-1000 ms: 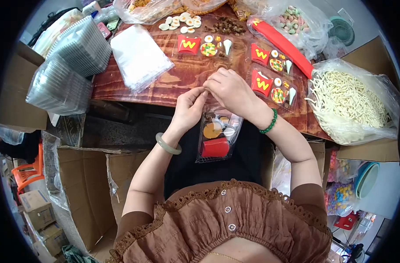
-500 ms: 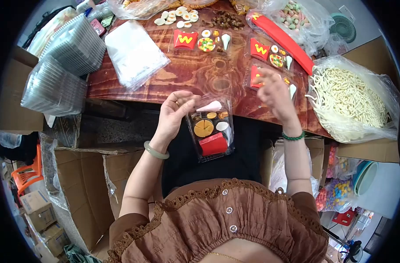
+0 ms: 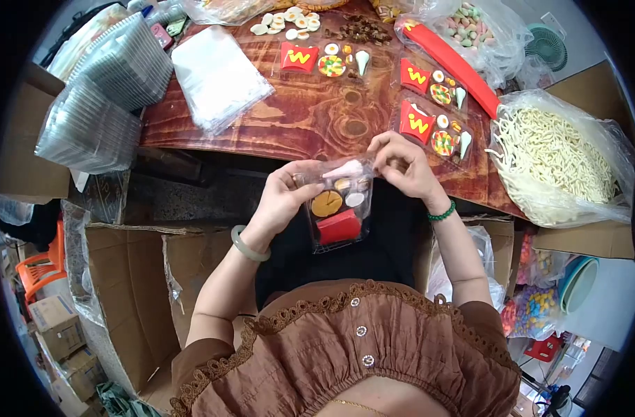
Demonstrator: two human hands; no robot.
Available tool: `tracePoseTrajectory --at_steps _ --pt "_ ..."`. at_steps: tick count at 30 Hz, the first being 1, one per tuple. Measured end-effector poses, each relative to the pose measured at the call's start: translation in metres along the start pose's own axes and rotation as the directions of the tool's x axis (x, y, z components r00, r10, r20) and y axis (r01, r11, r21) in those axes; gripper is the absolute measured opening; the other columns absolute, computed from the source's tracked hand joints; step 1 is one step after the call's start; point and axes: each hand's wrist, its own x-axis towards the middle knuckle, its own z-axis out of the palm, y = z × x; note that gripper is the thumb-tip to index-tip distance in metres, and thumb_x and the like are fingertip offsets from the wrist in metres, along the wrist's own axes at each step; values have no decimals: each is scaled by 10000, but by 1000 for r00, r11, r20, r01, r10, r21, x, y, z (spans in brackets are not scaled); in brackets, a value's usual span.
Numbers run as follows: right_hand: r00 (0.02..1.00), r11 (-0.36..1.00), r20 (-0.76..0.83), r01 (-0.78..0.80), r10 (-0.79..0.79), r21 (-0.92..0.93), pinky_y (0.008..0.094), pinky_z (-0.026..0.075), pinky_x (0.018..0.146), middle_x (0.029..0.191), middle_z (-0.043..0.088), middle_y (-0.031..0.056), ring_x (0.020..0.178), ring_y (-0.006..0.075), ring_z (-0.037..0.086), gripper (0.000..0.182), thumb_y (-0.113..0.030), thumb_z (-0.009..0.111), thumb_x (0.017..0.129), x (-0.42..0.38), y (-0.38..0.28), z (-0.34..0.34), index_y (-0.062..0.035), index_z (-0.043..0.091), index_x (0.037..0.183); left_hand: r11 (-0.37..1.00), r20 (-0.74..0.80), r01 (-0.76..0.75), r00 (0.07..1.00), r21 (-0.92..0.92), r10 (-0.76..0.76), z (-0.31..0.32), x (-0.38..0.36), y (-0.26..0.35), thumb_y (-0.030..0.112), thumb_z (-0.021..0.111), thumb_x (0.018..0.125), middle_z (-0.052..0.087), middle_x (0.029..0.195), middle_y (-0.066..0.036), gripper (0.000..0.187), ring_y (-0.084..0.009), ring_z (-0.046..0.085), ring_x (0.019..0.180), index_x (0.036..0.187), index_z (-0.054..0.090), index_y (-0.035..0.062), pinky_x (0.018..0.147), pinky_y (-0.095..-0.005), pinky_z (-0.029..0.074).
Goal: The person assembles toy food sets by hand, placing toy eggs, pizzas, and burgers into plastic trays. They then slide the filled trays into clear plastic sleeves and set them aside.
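Observation:
A clear plastic pack (image 3: 340,208) hangs upright above my lap, off the table's front edge, with its back facing me. Through the plastic show a red fries box (image 3: 339,227), a round tan disc (image 3: 326,203), a white disc (image 3: 355,199) and a pale pink drumstick shape (image 3: 346,169). My left hand (image 3: 281,200) is closed on the pack's upper left edge, thumb in front. At its top right corner my right hand (image 3: 406,169) is closed in a pinch on the plastic.
Filled trays (image 3: 416,124) with red fries boxes lie on the wooden table (image 3: 317,125). Clear bags (image 3: 220,76) and stacked plastic trays (image 3: 88,132) stand left. A big bag of cream-coloured strips (image 3: 561,156) sits right. Open cardboard boxes (image 3: 126,306) flank my lap.
My right hand has come down and left from above the table to the pack's top right corner and closed there. My left hand keeps its hold.

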Motion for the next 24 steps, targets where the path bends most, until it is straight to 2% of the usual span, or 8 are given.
tracePoseTrajectory --at_steps 2,5,7,11,15,19,20,24 --pt "991 983 -87 -91 106 158 190 417 653 1081 559 37 751 39 485 309 -13 645 787 2 -19 -3 -12 569 1086 999 -29 -43 999 15 43 6 -7 1 -50 607 837 652 1057 -109 349 -130 634 927 1180 543 -41 831 -241 503" --pt "988 969 9 -151 156 -195 204 463 703 1015 609 41 827 53 560 319 -120 746 778 4 -29 4 -9 603 1040 973 8 -215 977 86 215 23 -27 10 -49 593 847 649 1077 -101 348 -128 627 945 1190 543 -37 843 -237 496" --pt "942 946 -95 -321 323 32 183 473 660 902 645 46 785 54 595 261 -122 759 783 2 -30 3 -12 628 980 876 -38 -358 920 324 390 31 -48 25 -49 599 812 662 1057 -126 350 -118 633 938 1161 575 -39 787 -245 512" --pt "675 708 581 -670 455 224 161 323 377 832 674 85 449 85 529 850 -734 250 875 -9 -58 -17 15 604 1069 209 366 -733 539 648 758 53 -70 57 -66 656 652 675 1027 -146 446 -293 671 910 1091 636 9 770 -331 546" --pt "614 720 502 -694 609 -26 208 477 674 891 650 22 800 44 579 356 -186 686 859 3 -90 -3 25 584 1126 245 758 -829 559 503 335 69 -75 52 212 763 661 539 1301 -76 515 -277 521 1164 1144 614 113 893 -425 458" --pt "549 686 439 -403 711 -606 264 502 691 829 685 50 771 128 639 349 -191 764 740 13 -50 1 -17 654 1022 272 632 -729 681 628 370 46 -47 22 312 742 749 505 1297 -162 496 -373 478 1187 1149 596 57 965 -457 408" --pt "743 473 265 -79 615 -877 316 511 712 820 687 93 782 233 662 389 -269 771 713 12 -55 18 -34 666 1004 267 601 -686 724 677 337 32 -39 -3 301 737 755 516 1283 -164 476 -369 483 1181 1139 601 56 963 -451 411" --pt "969 671 170 5 182 -741 352 508 722 970 646 119 848 260 644 411 -380 752 732 84 -93 49 -83 677 1006 338 322 -558 771 758 550 -19 -28 -11 238 733 748 628 1084 -137 340 -317 568 1066 1014 648 45 893 -413 461"
